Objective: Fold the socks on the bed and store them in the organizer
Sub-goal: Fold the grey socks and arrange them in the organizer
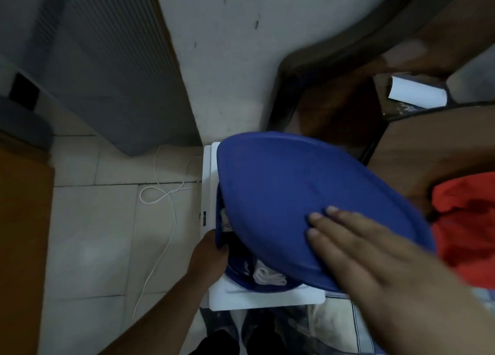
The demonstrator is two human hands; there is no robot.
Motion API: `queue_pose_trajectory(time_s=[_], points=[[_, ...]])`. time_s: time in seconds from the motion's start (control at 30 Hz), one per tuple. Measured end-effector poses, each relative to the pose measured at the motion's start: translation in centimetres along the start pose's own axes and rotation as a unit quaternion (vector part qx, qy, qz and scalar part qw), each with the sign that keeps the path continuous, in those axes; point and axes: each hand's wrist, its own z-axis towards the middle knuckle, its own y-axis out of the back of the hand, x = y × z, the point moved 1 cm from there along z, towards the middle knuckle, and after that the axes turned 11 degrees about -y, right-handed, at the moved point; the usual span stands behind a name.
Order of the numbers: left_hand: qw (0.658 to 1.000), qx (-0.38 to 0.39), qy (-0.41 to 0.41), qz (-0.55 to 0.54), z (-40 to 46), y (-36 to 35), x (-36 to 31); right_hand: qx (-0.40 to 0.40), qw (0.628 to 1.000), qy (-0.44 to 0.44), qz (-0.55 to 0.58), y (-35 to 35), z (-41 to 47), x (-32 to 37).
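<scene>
A person is standing over a round blue organizer [257, 279] that is sitting on a white stool-like counter [267, 299] against the wall, and is working its big blue lid [289, 194], which is tilting up on the far side and covering most of the opening. Through the gap at the near edge, folded white socks [267, 275] are showing inside the organizer, with another pale piece just visible under the lid's left rim. The bed itself cannot be made out for certain; a red cloth [466, 220] is lying to the right, and a white cord [163, 207] is looping across the tiled floor [93, 234] on the left.

The step in hand appears to be seating or lifting the lid over the stored socks. To do it well, the lid's rim should be lining up all round the organizer's wall before any pressing down, with no sock caught under the edge, and the organizer needs steadying so it is not sliding off the counter.

The right hand [375, 250] is lying flat on top of the lid, fingers straight and together, pressing and gripping nothing. The left hand [211, 250] is reaching in from below, its fingers curling round the lid's left edge and gripping it.
</scene>
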Motion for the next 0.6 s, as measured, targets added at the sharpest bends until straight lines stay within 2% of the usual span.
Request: queue_pose_trajectory(time_s=[0.07,0.13,0.2,0.43,0.6], points=[[0.999,-0.022,-0.011,-0.032,-0.1,0.3,-0.4,0.063,0.998,0.022,0.021,-1.6,1.6,3.5],[0.996,-0.028,0.001,-0.086,0.0,0.6,-0.8,0.093,0.995,0.039,-0.025,-5.7,-0.7,5.0],[0.992,-0.023,0.016,-0.125,0.1,0.9,-1.2,0.138,0.990,0.015,-0.038,-8.3,-1.4,5.0],[0.963,-0.060,0.051,-0.257,0.0,1.0,-0.9,0.135,0.990,-0.001,-0.038,-14.6,-5.7,6.8],[0.979,-0.061,0.026,-0.195,0.0,1.0,-1.0,0.146,0.989,0.021,-0.028,-16.5,-6.7,7.1]])
